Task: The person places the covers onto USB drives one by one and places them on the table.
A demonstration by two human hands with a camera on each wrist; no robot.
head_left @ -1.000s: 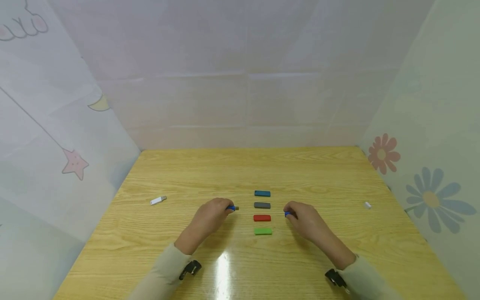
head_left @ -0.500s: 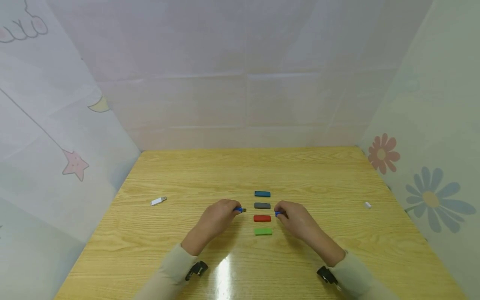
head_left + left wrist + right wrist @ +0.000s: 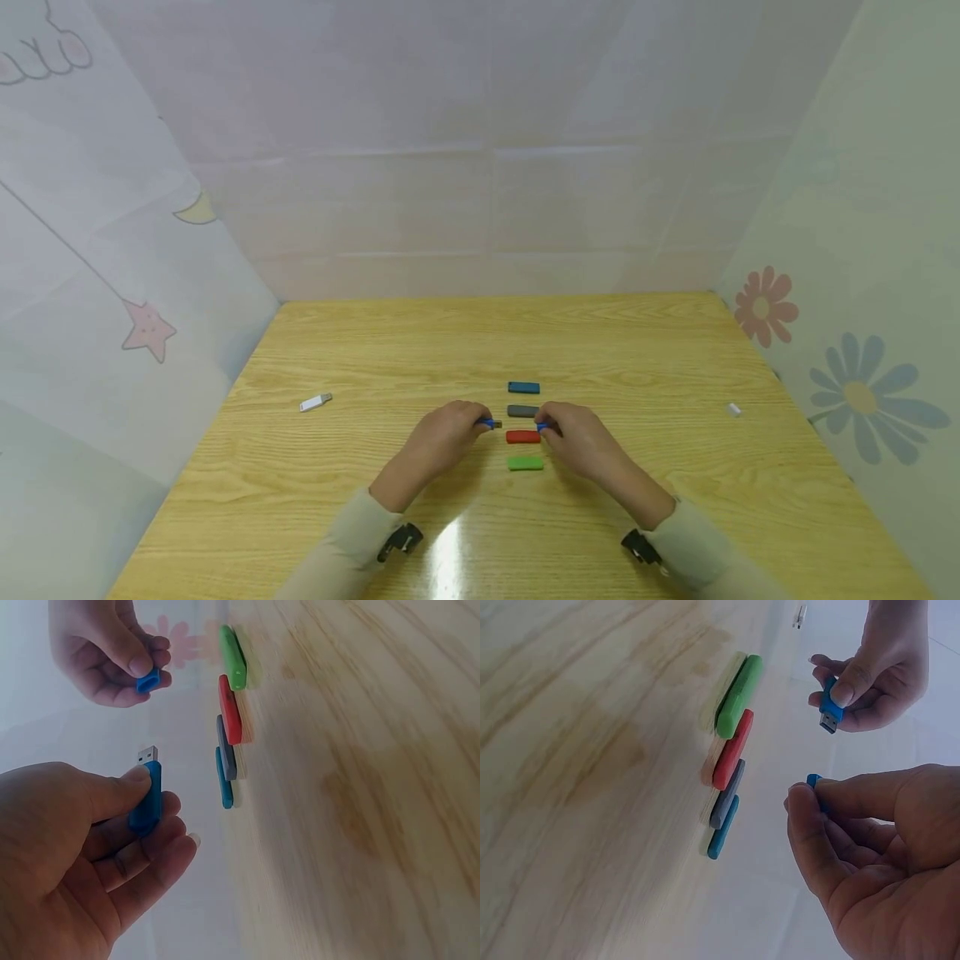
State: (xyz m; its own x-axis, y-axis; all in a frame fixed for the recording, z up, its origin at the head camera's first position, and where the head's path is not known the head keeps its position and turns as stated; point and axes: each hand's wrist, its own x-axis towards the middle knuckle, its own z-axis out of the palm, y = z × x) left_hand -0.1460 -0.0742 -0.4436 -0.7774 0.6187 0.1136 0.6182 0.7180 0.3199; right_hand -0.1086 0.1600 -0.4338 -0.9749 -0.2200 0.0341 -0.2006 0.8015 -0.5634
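Note:
My left hand (image 3: 447,435) pinches a blue USB stick (image 3: 147,801) between thumb and fingers, its bare metal plug pointing toward the other hand. A small blue cap (image 3: 148,680) is pinched in my right hand (image 3: 581,437), its hollow end facing the plug. A short gap separates plug and cap, and both are held above the table. Beneath and between the hands, a column of USB sticks lies on the wood: teal (image 3: 523,387), grey (image 3: 522,411), red (image 3: 522,437) and green (image 3: 525,463). In the head view, the right fingertips overlap the ends of the grey and red ones.
Far to the left on the wooden table (image 3: 375,350) lies a white USB stick (image 3: 316,402) with its plug bare. A small white cap (image 3: 733,409) lies far to the right. Patterned cloth walls (image 3: 487,217) stand behind and at both sides.
Both hands have moved inward toward each other, the left going right with the blue USB stick and the right going left with the cap. The gap between them has narrowed.

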